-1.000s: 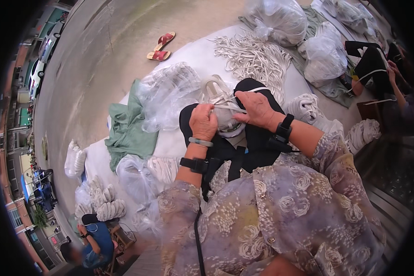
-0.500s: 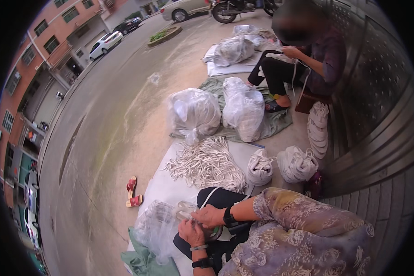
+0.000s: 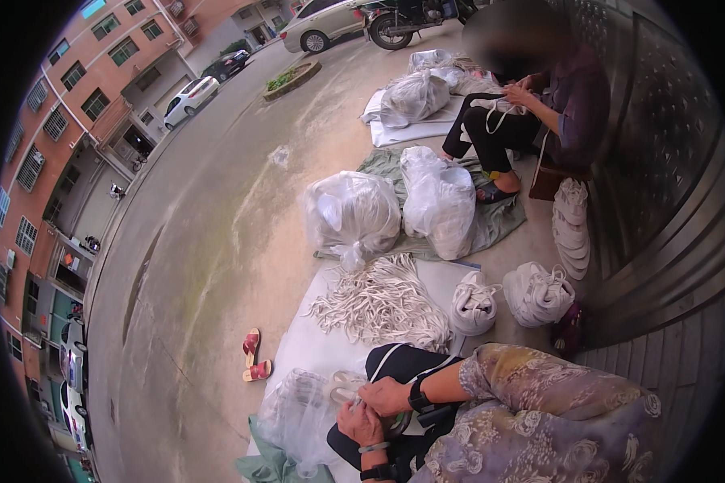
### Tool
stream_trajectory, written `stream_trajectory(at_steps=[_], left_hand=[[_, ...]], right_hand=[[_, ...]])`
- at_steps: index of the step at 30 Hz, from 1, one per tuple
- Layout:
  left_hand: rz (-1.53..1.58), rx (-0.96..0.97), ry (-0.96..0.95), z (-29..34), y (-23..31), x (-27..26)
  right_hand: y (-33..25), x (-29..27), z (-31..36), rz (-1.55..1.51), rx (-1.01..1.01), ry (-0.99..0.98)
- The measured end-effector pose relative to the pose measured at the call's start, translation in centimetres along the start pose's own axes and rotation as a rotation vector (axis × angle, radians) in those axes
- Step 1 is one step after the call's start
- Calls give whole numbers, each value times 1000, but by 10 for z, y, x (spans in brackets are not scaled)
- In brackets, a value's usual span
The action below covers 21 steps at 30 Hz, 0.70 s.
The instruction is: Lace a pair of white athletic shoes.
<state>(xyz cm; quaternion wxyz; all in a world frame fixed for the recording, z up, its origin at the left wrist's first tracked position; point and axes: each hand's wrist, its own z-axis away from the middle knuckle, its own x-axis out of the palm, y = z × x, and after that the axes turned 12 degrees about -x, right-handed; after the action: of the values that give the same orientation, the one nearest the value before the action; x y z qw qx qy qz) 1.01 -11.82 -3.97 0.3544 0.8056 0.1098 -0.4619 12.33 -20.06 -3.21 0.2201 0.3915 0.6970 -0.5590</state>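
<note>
My left hand [image 3: 360, 424] and my right hand [image 3: 386, 396] meet over my dark-trousered lap, fingers bent and pressed together. Between and beyond them shows part of a white shoe upper [image 3: 343, 384], with both hands closed on it. The small detail at the fingertips is hidden. A white shoelace [image 3: 385, 354] lies across my dark knee, near the right wrist. Just left of the hands sits a clear plastic bag [image 3: 298, 414] with pale contents. Beyond my knees spreads a heap of white shoelaces [image 3: 383, 302] on a white sheet [image 3: 302, 334].
Stacked white shoe uppers [image 3: 474, 304] and another bundle [image 3: 538, 295] stand right of the laces. Filled plastic bags [image 3: 352, 213] rest on a green cloth [image 3: 503, 225]. Red slippers [image 3: 252, 354] lie left. A seated co-worker [image 3: 572, 105] handles a white item beside a metal door.
The whole view has shifted, so the scene sits lower and further right. My hands stay together at the shoe upper with little change. The co-worker's hands have moved closer together.
</note>
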Motion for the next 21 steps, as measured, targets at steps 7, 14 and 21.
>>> stream_trajectory(at_steps=[7,14,21], left_hand=[[-78,-54,31,-11,4,5],[-57,-105,23,-7,8,2],[-179,-93,13,-14,7,14]], right_hand=[[3,3,-3,88,-5,26],[6,-6,-7,-13,99,-78],[11,-10,-16,-79,158,-202]])
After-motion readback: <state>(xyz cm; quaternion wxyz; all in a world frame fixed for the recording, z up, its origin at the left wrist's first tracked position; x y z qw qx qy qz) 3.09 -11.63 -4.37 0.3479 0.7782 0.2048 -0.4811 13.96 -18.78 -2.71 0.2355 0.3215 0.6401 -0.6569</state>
